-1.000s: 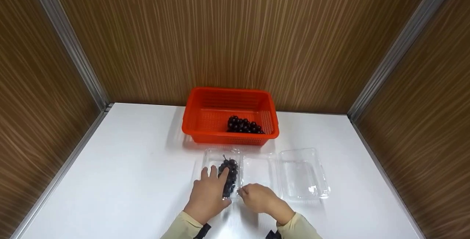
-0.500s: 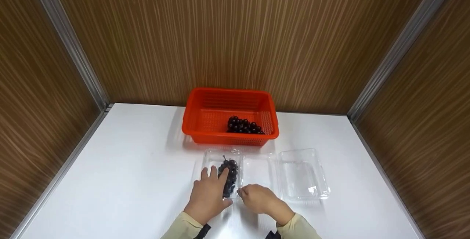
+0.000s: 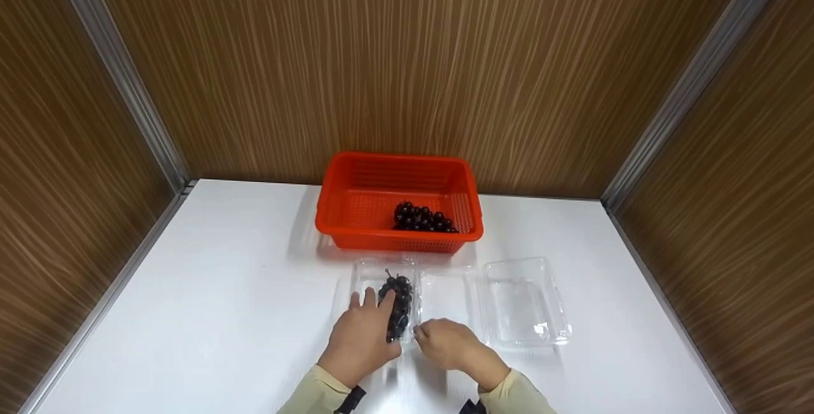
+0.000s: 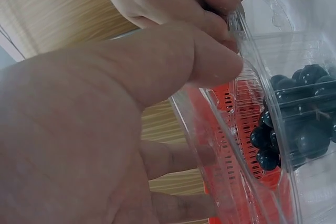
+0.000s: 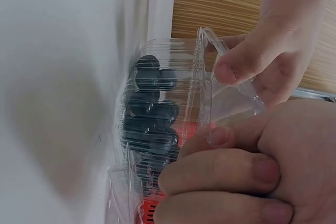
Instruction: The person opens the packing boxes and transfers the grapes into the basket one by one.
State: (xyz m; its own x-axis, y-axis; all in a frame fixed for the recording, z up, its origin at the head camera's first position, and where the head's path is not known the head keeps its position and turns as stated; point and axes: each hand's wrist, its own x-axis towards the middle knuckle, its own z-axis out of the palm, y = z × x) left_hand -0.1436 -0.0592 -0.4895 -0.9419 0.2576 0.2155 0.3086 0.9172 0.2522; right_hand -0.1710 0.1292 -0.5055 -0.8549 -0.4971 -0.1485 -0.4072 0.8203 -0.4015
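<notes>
A clear plastic clamshell box (image 3: pixel 361 274) with ribbed walls stands on the white table, and a bunch of dark grapes (image 3: pixel 399 299) shows inside it. Spread across the top of this box, my left hand (image 3: pixel 360 338) rests with its fingers fairly straight. Its thumb (image 4: pixel 210 59) lies along the near edge of the lid. At the box's near right corner, my right hand (image 3: pixel 447 343) has its fingers curled and pinches the plastic rim (image 5: pixel 206 90) between thumb and forefinger. The left palm hides part of the box and grapes in the head view.
Behind the box stands a red plastic basket (image 3: pixel 324 210) with more dark grapes (image 3: pixel 423 218) at its right side. To the right, a second clear clamshell box (image 3: pixel 523 299) lies unfolded. Wood-patterned panels (image 3: pixel 407 51) enclose the back and sides of the table.
</notes>
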